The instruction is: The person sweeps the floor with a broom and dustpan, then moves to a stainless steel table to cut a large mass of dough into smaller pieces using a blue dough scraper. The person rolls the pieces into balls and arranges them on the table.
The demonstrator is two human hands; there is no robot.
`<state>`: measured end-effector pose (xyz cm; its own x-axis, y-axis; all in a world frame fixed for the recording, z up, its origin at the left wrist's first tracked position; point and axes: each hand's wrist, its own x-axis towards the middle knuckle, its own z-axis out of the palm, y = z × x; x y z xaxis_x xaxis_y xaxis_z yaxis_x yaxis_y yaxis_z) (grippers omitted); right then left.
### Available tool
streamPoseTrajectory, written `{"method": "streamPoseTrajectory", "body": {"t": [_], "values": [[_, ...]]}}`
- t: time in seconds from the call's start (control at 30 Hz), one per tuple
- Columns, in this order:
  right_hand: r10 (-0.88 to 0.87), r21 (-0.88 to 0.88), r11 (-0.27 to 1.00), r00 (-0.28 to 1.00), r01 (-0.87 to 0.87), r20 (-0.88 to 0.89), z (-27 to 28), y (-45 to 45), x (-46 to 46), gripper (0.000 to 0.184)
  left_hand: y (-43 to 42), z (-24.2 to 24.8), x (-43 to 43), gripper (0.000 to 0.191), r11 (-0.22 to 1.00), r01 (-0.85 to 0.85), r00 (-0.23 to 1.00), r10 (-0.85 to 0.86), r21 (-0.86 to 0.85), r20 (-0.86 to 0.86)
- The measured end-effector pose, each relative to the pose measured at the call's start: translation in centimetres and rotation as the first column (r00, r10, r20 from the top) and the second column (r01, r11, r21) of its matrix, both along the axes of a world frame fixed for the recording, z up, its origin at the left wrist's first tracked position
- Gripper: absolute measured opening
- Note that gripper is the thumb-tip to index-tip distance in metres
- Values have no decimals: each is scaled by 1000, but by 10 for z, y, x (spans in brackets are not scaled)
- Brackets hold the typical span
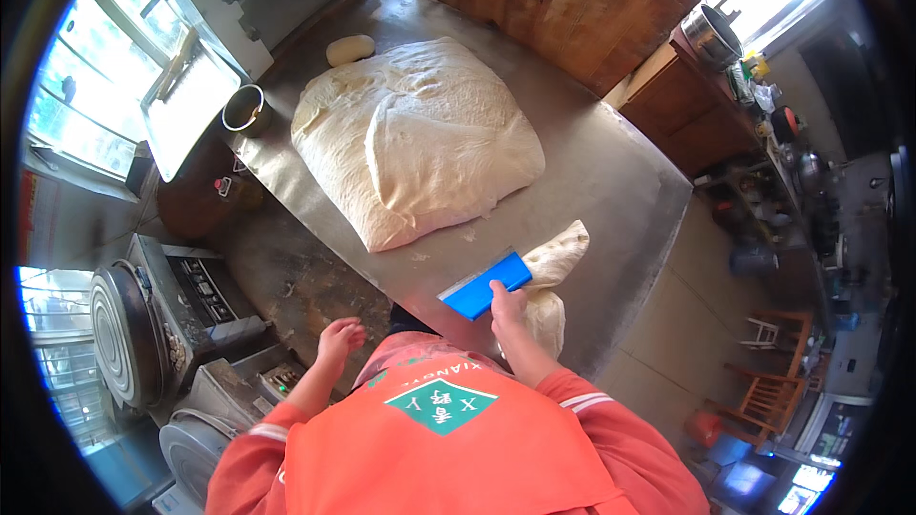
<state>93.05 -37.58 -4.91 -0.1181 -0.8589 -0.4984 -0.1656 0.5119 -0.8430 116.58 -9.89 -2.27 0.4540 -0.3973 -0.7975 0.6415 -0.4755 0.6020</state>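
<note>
My right hand point(508, 309) grips the blue handle of a dough scraper point(494, 285), its thin blade facing the large dough. Beside the scraper lies a long dough piece point(560, 254). A second dough piece point(549, 320) is partly hidden behind my right hand and forearm. Farther up the metal worktop point(601, 157) rests a big, folded mass of dough point(436, 136), apart from the blade. A small oval dough piece point(351, 50) sits at its far left corner. My left hand point(341, 338) hovers off the table's near left edge, fingers loosely bent, with nothing visible in it.
A round metal pot point(245, 111) and a white tray point(189, 111) stand to the left. Round-lidded appliances point(118, 336) are close by my left arm. A wooden board point(529, 7) rises along the far edge. Wooden chairs point(769, 400) stand on the right.
</note>
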Motion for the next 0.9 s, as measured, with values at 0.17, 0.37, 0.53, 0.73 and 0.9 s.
{"method": "streamPoseTrajectory", "body": {"t": [0.17,0.37,0.53,0.73,0.9], "values": [[-56,-45,998,990,50,-128,-49,-44,107,41,56,1,21,24,982,-185,982,186,49,-32],[21,-2,1000,999,-21,40,-24,-36,81,36,-1,37,-14,25,987,50,994,-63,-155,-85],[-5,-15,1000,1000,5,2,18,48,9,25,-10,32,-29,25,982,97,992,-108,-161,-63],[14,66,998,997,-19,70,-28,63,64,30,-25,43,-35,28,948,276,951,-293,-158,-98],[-193,215,966,952,142,238,-24,15,162,30,-63,52,11,34,917,358,929,-369,-175,-29]]}}
